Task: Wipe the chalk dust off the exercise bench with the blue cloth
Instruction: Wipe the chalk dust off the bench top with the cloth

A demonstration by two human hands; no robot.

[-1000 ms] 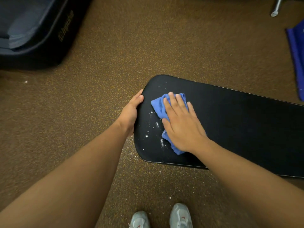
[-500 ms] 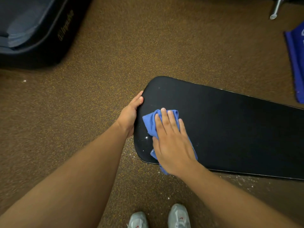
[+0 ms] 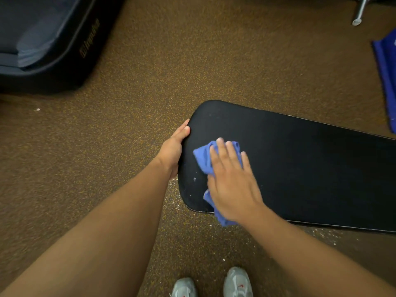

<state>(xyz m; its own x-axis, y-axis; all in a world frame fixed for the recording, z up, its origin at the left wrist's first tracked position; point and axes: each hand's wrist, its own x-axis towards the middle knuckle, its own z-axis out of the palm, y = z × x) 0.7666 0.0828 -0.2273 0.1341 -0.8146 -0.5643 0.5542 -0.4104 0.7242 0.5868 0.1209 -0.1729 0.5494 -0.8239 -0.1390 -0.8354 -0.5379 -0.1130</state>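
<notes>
Head view looks down on your speckled brown floor (image 3: 192, 61), which fills most of the picture. Across the right half runs the black exercise bench (image 3: 310, 168), its rounded end pointing toward your left. A dark padded block (image 3: 42, 50) with a gold logo sits at the top left corner, well apart from the bench. At the right edge lies a blue mat (image 3: 385, 78), and a metal leg (image 3: 360, 13) shows near the top right.

Your right hand (image 3: 233, 185) lies flat on the bench pad, fingers (image 3: 220, 153) spread and pressing down on the blue cloth (image 3: 203, 157), which is bunched under your palm near the rounded end; one corner of it hangs over the near edge of the bench. Your left hand (image 3: 173, 148) wraps around the bench's rounded end, thumb on top, fingers curled out of sight beneath.

A few specks of chalk dust (image 3: 194, 179) remain on the pad just beside the cloth. More white dust is scattered on the floor below the bench edge. Your grey shoes (image 3: 237, 281) show at the bottom.
</notes>
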